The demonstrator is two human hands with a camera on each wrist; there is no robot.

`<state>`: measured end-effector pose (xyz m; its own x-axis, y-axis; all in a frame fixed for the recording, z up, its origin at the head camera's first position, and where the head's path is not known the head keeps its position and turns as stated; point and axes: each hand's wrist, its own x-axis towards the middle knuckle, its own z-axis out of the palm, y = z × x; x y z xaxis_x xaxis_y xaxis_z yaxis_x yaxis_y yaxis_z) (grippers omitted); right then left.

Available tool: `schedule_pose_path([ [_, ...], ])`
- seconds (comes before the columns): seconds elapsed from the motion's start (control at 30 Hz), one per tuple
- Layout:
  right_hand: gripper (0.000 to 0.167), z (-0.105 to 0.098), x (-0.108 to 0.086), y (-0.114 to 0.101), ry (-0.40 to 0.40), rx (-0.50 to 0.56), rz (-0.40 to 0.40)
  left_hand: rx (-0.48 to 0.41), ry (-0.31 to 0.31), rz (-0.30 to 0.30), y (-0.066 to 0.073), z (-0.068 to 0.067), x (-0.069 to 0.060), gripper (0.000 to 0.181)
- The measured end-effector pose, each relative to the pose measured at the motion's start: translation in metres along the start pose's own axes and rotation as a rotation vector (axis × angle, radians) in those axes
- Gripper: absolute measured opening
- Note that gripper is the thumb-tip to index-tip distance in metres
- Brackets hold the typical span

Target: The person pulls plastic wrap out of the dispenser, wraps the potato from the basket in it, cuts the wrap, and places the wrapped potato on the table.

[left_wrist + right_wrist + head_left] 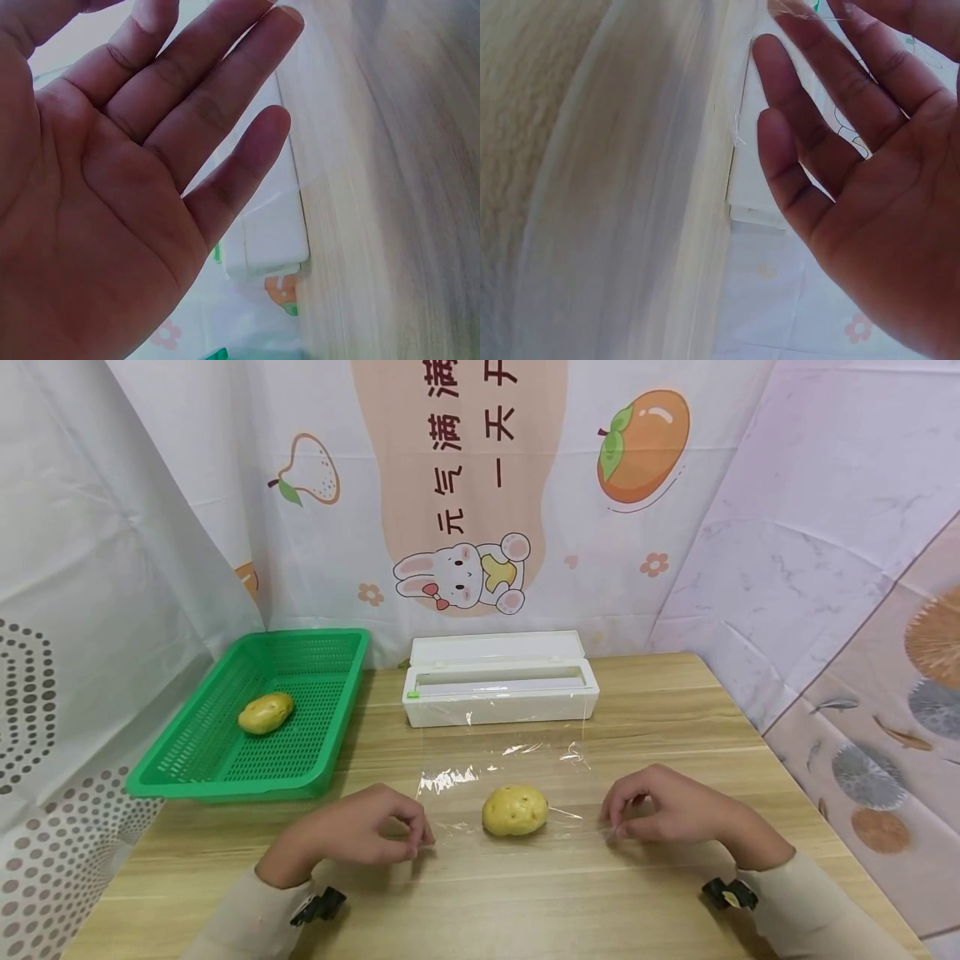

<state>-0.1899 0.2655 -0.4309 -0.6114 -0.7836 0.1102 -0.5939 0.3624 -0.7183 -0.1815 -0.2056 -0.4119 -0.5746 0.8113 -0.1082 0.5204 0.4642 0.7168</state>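
Note:
A clear plastic film (450, 778) stretches over the front of a white box (502, 708) toward both hands. Among its glints lies a yellow potato (514, 810); whether it is over or under the film I cannot tell. Left of the potato, my left hand (360, 827) pinches the film's near edge between thumb and fingers. On the other side my right hand (667, 806) pinches the opposite corner; a wrinkled bit of film (795, 10) shows at its fingertips in the right wrist view. The other fingers of the left hand (142, 180) and right hand (877, 165) are loosely bent.
At the back left of the wooden table (480, 910) stands a green basket (330, 768) with another potato (266, 713) inside. The box's lid (497, 648) is raised at the back. Printed curtains (300, 560) hang behind and along both sides.

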Motion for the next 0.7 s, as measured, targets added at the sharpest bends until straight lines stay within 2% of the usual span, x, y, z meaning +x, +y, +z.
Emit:
schedule_pose_path([
  [0.13,0.019,-0.0002,-0.0005,0.0012,0.01,0.016,-0.004,-0.08,-0.003,0.029,-0.0011,-0.0017,-0.0007,0.017],
  [0.27,0.018,-0.0002,0.0008,0.0019,0.004,0.041,-0.02,-0.128,0.006,0.013,-0.0014,-0.0036,-0.0012,0.013],
  [0.37,0.017,-0.0002,0.0021,0.0029,-0.01,0.06,-0.02,-0.131,0.017,0.005,-0.0023,-0.005,-0.0004,0.011],
  [0.53,0.015,-0.0007,0.004,0.0053,-0.039,0.102,0.027,-0.146,0.049,0.004,-0.0054,-0.0062,0.0021,0.011],
  [0.7,0.012,-0.0022,0.008,0.0071,-0.06,0.174,0.12,-0.227,0.068,-0.058,-0.0091,-0.0054,0.0039,0.009],
])
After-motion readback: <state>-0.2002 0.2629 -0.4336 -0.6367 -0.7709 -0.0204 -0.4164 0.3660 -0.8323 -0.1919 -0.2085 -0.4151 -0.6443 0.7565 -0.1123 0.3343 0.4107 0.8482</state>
